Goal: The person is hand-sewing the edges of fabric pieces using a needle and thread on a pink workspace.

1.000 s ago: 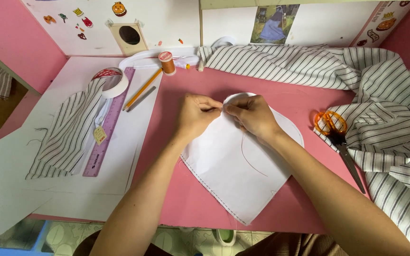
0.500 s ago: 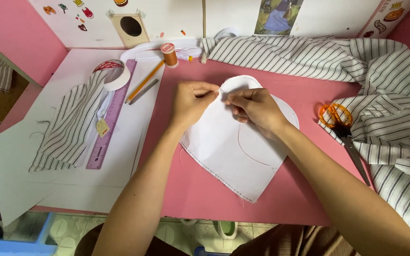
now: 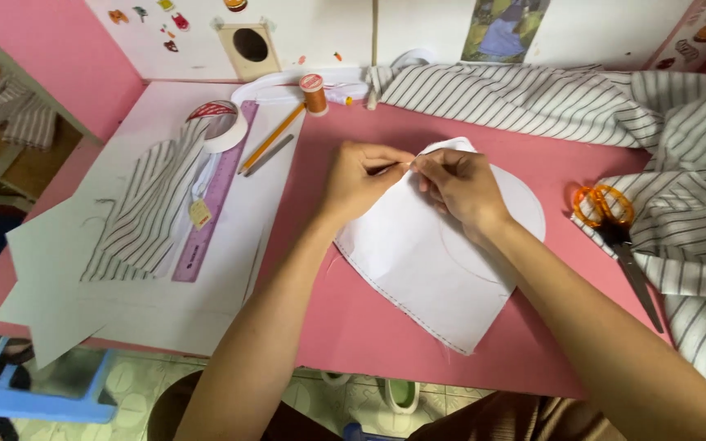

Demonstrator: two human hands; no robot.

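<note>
White fabric piece (image 3: 426, 253), rounded top, dashed stitch line along left edge, flat on pink table, upper edge pinched.

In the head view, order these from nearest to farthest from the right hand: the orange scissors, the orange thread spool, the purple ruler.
From the right hand:
1. Orange scissors, to its right beside the striped cloth.
2. Orange thread spool, up and left near the wall.
3. Purple ruler, far left on the white sheet.

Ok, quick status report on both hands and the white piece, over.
Left hand and right hand both pinch the top edge of the white fabric piece. Piece lies flat on the pink table. Orange scissors lie apart; nothing obstructs.
</note>
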